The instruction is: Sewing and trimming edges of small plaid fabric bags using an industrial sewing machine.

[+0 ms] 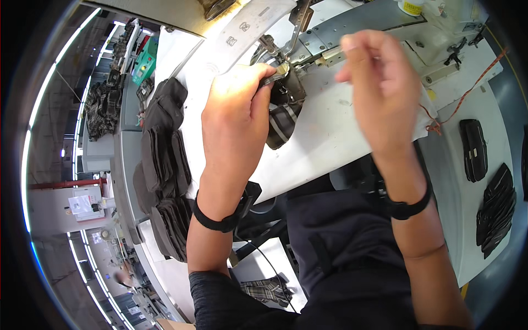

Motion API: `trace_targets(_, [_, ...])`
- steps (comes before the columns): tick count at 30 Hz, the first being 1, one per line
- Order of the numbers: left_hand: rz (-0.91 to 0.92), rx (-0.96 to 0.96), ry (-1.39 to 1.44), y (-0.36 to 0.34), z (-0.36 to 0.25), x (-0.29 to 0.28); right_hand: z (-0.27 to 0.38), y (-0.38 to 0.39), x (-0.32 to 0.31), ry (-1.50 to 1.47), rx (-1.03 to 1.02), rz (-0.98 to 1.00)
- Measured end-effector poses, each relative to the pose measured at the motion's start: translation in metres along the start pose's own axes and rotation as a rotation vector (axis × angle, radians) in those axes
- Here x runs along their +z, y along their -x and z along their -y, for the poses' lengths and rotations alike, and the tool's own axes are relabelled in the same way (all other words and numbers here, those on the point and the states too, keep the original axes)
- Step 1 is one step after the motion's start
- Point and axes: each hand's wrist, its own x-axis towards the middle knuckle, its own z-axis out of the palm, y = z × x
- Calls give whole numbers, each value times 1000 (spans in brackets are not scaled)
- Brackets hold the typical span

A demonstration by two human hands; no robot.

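Gripping a dark plaid cloth piece (282, 126) between thumb and fingers of the left hand (234, 113), right by the presser foot (283, 68) of a sewing machine (363, 28). Holding the right hand (386, 91) up over the counter (324, 124), to the right of the cloth and apart from it, with fingers loosely curled; too blurred to tell whether empty or holding something. Open to movement below the right hand, across the white top, as far as a slanting front edge just above the dark-clad lap (352, 236). Hemmed in above by the machine, and on the left by stacked dark cloth pieces (159, 154) near the left forearm. Smooth and white underneath, with faint marks. Beyond the right edge, on another counter (498, 140): 2 dark bundles (474, 149), well apart from the cloth, with an orange cord (467, 103) dangling nearby. Farther left, in a room lit by long tubes (37, 102): heaped plaid cloth (102, 113) and a green box (144, 61).
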Motion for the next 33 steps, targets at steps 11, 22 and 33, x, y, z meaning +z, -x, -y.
trace_targets(11, [4,-6,20,1,2,3,2,19,10,-352,452,363])
trace_targets(22, [-8,186,-138,3,9,-5,6,32,24,-456,538,326])
trace_targets(33, [137,215,-88,-15,4,-19,15,25,26,-525,685,268])
